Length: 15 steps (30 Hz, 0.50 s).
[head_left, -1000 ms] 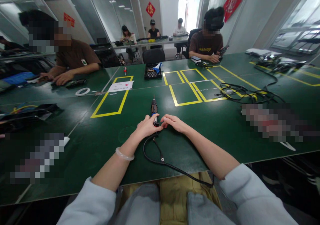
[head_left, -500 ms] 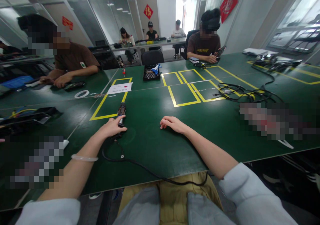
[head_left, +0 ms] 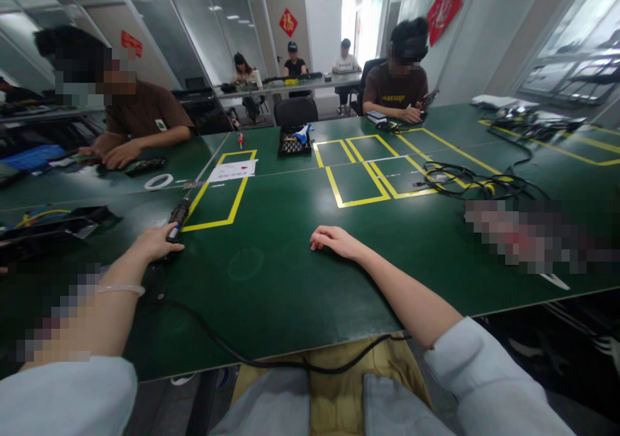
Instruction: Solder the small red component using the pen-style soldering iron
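Left hand [head_left: 154,242]: wrapped round black corded tool [head_left: 179,214], beside yellow tape [head_left: 208,226] | Right hand [head_left: 335,241]: half-curled on desk [head_left: 276,307], contents cannot be told

Two hands [head_left: 157,242] [head_left: 334,241], one corded tool [head_left: 177,218], one bracelet [head_left: 122,288], one tape roll [head_left: 147,183], two brown shirts [head_left: 145,108] [head_left: 394,92].

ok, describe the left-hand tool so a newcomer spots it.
On the green table, find the yellow-taped rectangle with the white sheet across it. At its near left corner, the left hand grips a corded electric screwdriver: dark and slim, unlike the white tape roll beyond, with a black cord.
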Each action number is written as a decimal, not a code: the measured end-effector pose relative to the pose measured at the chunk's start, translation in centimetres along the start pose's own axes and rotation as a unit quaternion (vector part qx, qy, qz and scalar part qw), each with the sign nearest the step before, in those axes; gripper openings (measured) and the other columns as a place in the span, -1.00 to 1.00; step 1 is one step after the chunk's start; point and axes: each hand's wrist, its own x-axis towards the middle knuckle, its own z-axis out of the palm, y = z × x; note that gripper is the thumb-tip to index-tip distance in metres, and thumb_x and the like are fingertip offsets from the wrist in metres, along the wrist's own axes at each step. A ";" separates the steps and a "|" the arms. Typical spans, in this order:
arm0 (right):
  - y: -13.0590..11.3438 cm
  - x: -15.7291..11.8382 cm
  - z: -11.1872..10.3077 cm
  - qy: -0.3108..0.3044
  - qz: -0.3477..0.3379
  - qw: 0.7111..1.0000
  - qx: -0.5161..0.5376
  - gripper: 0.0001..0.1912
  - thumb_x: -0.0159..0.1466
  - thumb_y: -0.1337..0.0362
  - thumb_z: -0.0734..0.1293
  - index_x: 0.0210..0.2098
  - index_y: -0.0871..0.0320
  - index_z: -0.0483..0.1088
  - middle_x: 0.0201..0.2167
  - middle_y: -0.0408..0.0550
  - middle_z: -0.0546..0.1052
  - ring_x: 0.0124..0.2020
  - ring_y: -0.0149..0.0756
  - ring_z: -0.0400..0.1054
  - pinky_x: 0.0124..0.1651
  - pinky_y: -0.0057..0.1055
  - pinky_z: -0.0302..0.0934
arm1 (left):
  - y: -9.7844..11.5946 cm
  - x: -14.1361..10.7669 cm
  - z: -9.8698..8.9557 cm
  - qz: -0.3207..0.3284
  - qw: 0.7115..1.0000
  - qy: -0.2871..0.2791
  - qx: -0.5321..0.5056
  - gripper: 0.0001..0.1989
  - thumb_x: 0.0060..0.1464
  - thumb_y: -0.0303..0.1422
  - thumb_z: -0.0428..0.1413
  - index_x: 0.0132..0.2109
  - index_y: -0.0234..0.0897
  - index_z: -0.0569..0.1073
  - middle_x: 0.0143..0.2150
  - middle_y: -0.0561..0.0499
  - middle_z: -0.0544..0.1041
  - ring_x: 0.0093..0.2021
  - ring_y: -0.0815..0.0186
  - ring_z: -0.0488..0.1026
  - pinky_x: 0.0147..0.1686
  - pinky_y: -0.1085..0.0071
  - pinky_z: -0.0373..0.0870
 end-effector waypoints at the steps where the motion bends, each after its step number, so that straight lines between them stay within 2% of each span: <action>1: 0.0 0.0 0.0 0.000 0.000 1.000 0.000 -0.67 0.33 0.08 0.18 -0.26 0.22 0.40 -0.35 -0.02 0.57 -0.34 -0.38 0.39 -0.17 -0.43 0.27 | 0.2 -0.5 -0.1 -0.018 0.999 0.005 0.032 -0.22 0.04 -0.09 0.10 0.33 -0.30 0.09 0.25 -0.33 0.19 0.11 -0.08 0.24 -0.05 0.24 0.25; 4: 0.0 -0.1 0.0 0.001 -0.001 1.000 0.000 -0.68 0.33 0.08 0.19 -0.26 0.22 0.40 -0.35 -0.02 0.57 -0.34 -0.37 0.39 -0.17 -0.42 0.27 | 1.4 -2.5 -0.2 -0.054 0.992 0.051 0.098 -0.28 0.06 0.01 0.03 0.24 -0.36 0.19 0.20 -0.33 0.22 0.09 -0.09 0.24 -0.09 0.22 0.27; 6: 0.0 -0.1 0.1 0.001 -0.002 1.000 0.000 -0.68 0.33 0.08 0.19 -0.26 0.22 0.40 -0.35 -0.02 0.57 -0.34 -0.37 0.39 -0.17 -0.42 0.27 | 2.4 -3.9 -0.1 -0.062 0.989 0.068 0.114 -0.34 0.08 0.00 0.00 0.16 -0.44 0.25 0.11 -0.34 0.29 0.03 -0.03 0.30 -0.14 0.28 0.29; 9: -0.1 0.0 0.2 0.001 -0.001 1.000 -0.001 -0.68 0.33 0.08 0.20 -0.26 0.22 0.40 -0.35 -0.02 0.57 -0.34 -0.37 0.39 -0.17 -0.42 0.27 | 3.3 -5.4 0.1 -0.060 0.989 0.070 0.117 -0.43 0.12 -0.07 -0.03 0.10 -0.46 0.30 0.04 -0.33 0.33 -0.06 0.02 0.37 -0.25 0.35 0.30; 15: -0.5 -0.1 0.2 0.003 0.001 1.000 0.000 -0.68 0.32 0.08 0.21 -0.27 0.21 0.40 -0.35 -0.02 0.57 -0.34 -0.37 0.39 -0.17 -0.42 0.27 | 3.5 -5.6 0.2 -0.073 0.989 0.074 0.104 -0.46 0.05 -0.09 0.00 0.01 -0.47 0.38 0.00 -0.33 0.37 -0.12 -0.01 0.43 -0.31 0.31 0.32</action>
